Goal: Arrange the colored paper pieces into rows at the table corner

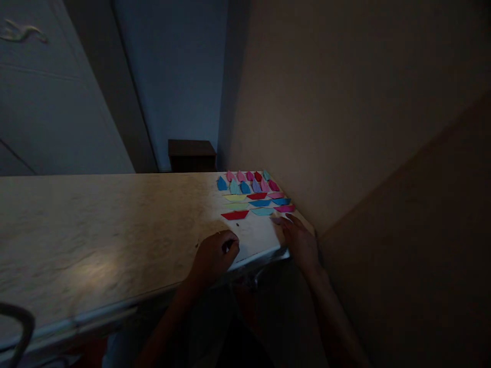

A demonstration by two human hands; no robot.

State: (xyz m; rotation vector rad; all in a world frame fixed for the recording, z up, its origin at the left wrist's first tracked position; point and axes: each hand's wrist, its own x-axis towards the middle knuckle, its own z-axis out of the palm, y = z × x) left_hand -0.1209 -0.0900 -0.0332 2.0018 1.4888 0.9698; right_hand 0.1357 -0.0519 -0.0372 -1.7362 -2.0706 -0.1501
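Several folded paper boats stand or lie in rows on a white sheet at the right end of the tabletop. Nearest me are a red paper boat (pixel 235 215), a light blue paper boat (pixel 262 211) and a magenta paper boat (pixel 284 208). My right hand (pixel 301 240) reaches in from the right edge, its fingertips at a small lilac paper piece (pixel 275 221) just below those boats; it seems to hold this piece. My left hand (pixel 217 253) rests at the near edge, fingers curled toward the thumb. What lies inside that curl is hidden.
The long marbled tabletop (pixel 95 220) runs off to the left. A tan wall (pixel 345 102) stands close on the right. Behind are a dark low cabinet (pixel 192 149) and a white door with a handle (pixel 23 33). A curved dark bar (pixel 23 319) juts in at lower left.
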